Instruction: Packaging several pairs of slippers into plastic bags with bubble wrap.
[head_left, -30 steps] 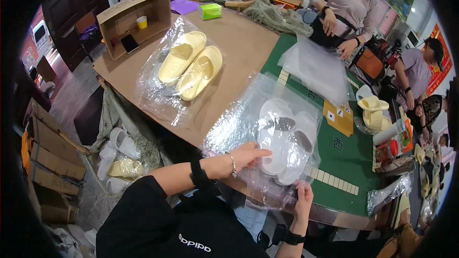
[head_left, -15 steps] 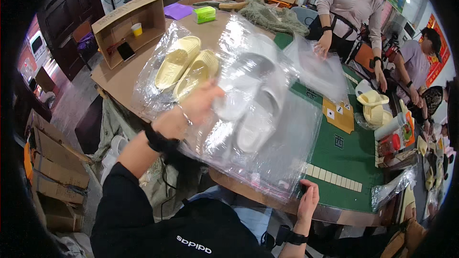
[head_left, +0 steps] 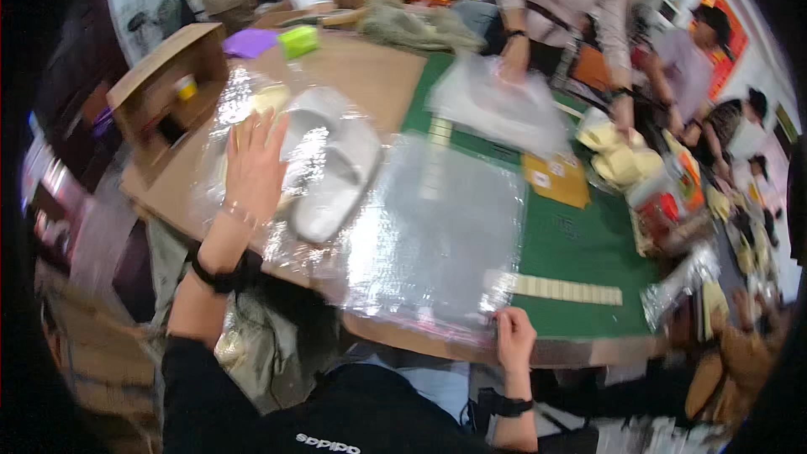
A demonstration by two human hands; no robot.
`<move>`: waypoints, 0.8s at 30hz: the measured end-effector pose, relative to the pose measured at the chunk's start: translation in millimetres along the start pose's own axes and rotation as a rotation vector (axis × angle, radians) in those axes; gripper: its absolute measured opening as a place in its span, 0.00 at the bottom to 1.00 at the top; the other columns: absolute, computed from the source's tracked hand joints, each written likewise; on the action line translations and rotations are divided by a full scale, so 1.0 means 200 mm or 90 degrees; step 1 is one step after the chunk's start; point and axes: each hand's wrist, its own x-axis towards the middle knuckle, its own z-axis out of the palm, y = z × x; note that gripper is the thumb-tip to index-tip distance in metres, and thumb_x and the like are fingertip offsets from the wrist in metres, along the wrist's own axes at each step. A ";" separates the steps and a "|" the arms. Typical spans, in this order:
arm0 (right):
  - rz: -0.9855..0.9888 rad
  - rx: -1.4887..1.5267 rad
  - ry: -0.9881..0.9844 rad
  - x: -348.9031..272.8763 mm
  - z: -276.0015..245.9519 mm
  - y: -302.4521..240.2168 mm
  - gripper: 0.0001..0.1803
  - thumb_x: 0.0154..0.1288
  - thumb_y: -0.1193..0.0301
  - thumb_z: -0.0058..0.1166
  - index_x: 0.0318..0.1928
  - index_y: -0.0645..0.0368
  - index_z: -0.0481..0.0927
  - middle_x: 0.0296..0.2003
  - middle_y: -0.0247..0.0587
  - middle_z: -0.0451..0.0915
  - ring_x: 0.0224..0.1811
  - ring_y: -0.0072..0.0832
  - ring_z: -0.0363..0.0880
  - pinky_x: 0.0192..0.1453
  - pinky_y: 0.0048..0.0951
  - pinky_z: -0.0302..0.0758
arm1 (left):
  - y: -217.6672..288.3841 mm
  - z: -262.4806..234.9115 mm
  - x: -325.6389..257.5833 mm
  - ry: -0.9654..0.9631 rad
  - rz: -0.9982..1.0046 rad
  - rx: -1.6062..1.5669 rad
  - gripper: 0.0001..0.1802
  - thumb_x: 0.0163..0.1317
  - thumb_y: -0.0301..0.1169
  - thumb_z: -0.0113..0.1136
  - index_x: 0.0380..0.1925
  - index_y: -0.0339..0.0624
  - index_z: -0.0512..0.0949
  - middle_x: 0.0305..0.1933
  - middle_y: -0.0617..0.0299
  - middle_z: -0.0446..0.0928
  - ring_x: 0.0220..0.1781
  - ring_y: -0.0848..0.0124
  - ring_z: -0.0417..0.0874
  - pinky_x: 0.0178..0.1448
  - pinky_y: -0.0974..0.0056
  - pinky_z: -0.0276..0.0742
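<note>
My left hand (head_left: 256,164) is open, its fingers stretched out beside a bagged pair of pale grey slippers (head_left: 324,214). Clear plastic wraps them. They lie at the left of the table, overlapping a bagged yellow pair (head_left: 271,98) that is mostly hidden behind my hand and the grey pair. A flat clear plastic bag (head_left: 433,244) is spread in front of me, across the edge of the green mat. At its near right corner my right hand (head_left: 515,340) has its fingers closed on the bag. Motion blurs the picture.
A cardboard box (head_left: 168,76) stands on its side at the left, holding a yellow cup (head_left: 186,87). Cream tiles (head_left: 567,290) line the green mat (head_left: 580,244). Across the table a co-worker's hand (head_left: 514,59) rests on stacked clear bags (head_left: 496,109). Yellow slippers (head_left: 622,155) lie at the right.
The bagged grey slippers have moved left onto the yellow pair, uncovering the flat bag. My left hand has let go and opened out; my right hand has closed at the bag's corner. The view has shifted.
</note>
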 end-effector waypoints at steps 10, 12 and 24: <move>-0.070 0.008 0.027 0.00 0.04 -0.09 0.05 0.60 0.74 0.54 0.34 0.62 0.79 0.33 0.46 0.79 0.39 0.43 0.75 0.46 0.35 0.72 | 0.28 0.47 -0.09 -0.263 0.268 -0.040 0.31 0.54 0.36 0.57 0.60 0.46 0.66 0.67 0.55 0.59 0.72 0.52 0.48 0.72 0.40 0.34; -0.081 0.023 0.003 0.00 0.05 -0.08 0.05 0.60 0.74 0.54 0.34 0.63 0.79 0.33 0.46 0.78 0.38 0.42 0.75 0.46 0.35 0.71 | 0.29 0.47 -0.06 -0.259 0.214 -0.021 0.33 0.54 0.38 0.58 0.62 0.47 0.64 0.69 0.55 0.57 0.73 0.49 0.45 0.72 0.38 0.34; -0.053 -0.002 -0.004 0.03 0.03 -0.04 0.02 0.59 0.78 0.52 0.32 0.63 0.76 0.32 0.45 0.78 0.37 0.37 0.75 0.44 0.32 0.71 | -0.13 0.28 0.02 -0.119 -0.254 0.006 0.50 0.46 0.47 0.67 0.67 0.49 0.53 0.68 0.49 0.56 0.64 0.49 0.63 0.65 0.49 0.59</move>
